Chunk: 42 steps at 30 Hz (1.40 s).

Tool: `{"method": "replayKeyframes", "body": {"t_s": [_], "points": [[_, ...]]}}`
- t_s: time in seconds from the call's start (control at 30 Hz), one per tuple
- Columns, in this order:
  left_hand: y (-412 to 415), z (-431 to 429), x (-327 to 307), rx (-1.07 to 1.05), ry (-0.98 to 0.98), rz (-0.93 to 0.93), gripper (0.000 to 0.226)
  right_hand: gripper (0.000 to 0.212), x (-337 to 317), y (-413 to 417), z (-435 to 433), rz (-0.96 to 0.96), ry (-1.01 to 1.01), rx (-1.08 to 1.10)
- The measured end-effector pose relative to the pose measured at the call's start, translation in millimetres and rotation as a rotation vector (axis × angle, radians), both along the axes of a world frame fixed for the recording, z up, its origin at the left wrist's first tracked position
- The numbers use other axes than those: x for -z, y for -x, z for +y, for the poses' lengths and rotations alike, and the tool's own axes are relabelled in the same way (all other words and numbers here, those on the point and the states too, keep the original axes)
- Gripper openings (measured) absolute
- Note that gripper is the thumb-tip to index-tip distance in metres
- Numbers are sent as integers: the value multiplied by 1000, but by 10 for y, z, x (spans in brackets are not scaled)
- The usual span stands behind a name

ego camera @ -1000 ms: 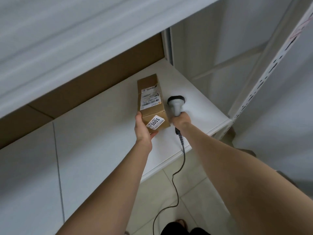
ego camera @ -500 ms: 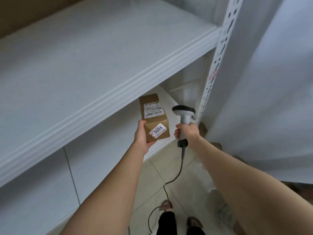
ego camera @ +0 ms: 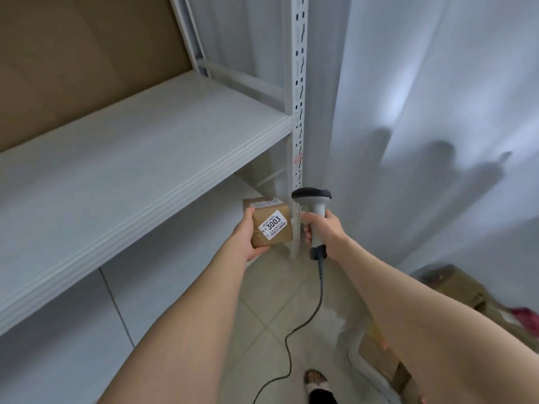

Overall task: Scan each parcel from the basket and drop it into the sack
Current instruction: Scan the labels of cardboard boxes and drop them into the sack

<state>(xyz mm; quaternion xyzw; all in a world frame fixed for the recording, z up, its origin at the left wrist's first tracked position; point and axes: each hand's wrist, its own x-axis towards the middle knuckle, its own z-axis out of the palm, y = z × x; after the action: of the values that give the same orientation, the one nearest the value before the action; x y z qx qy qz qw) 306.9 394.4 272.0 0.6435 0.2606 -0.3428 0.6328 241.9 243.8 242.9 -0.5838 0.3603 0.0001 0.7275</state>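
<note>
Left hand [ego camera: 244, 240] gripped a small brown cardboard box [ego camera: 264, 239], thumb along the box's left edge and fingers curled beneath it, holding it in the air just left of the white slotted post [ego camera: 297, 97] of a shelving rack. The box's near face was turned towards the camera and carried a white label [ego camera: 274, 224] printed with "3003"; a second label lay on its top face, too small to read. The right hand [ego camera: 323, 228] was wrapped round the grey handle of a barcode scanner [ego camera: 313, 209], fingers closed on the grip, with the scanner's dark head uppermost and just right of the box, the post showing between them. Box and scanner did not touch. A dark cable [ego camera: 319, 295] ran from the bottom of the handle down and across the pale floor tiles [ego camera: 271, 313] towards the bottom edge of the view. To the left, a white shelf [ego camera: 145, 147] stretched across the frame with a brown cardboard sheet [ego camera: 87, 53] standing behind it, and a lower shelf [ego camera: 175, 266] sat beneath. A white curtain [ego camera: 437, 112] hung on the right. Low on the right, partly hidden by the right forearm, sat brown cartons [ego camera: 455, 284] and some pale, see-through plastic [ego camera: 350, 333]; whether that plastic was the sack could not be told. A foot in a sandal [ego camera: 316, 379] showed at the bottom.
</note>
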Motion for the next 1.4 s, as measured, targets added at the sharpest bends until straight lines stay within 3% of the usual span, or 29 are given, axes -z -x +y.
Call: {"method": "replayKeyframes", "body": {"t_s": [0.2, 0.43, 0.53, 0.67, 0.83, 1.13, 1.27, 1.4], "points": [[602, 196, -300, 50, 18, 0, 42, 13, -369, 842, 262, -66, -12, 37], [1156, 325, -768, 99, 36, -1, 30, 10, -709, 1440, 377, -70, 268, -72], [1380, 316, -923, 150, 43, -32, 21, 14, -757, 1555, 395, -97, 337, -10], [1636, 226, -1014, 217, 30, -69, 29, 30, -849, 1728, 373, -126, 189, 162], [2020, 66, -1031, 328, -19, -100, 43, 41, -869, 2044, 212, -88, 61, 220], [2468, 80, -1077, 313, -78, -100, 52, 35, -877, 2426, 110, -112, 44, 123], [2463, 134, -1121, 277, -59, -95, 52, 22, -940, 2487, 151, -141, 70, 101], [2421, 193, -1102, 139, -32, -118, 39, 14, -1032, 2569, 171, -192, 160, 45]]}}
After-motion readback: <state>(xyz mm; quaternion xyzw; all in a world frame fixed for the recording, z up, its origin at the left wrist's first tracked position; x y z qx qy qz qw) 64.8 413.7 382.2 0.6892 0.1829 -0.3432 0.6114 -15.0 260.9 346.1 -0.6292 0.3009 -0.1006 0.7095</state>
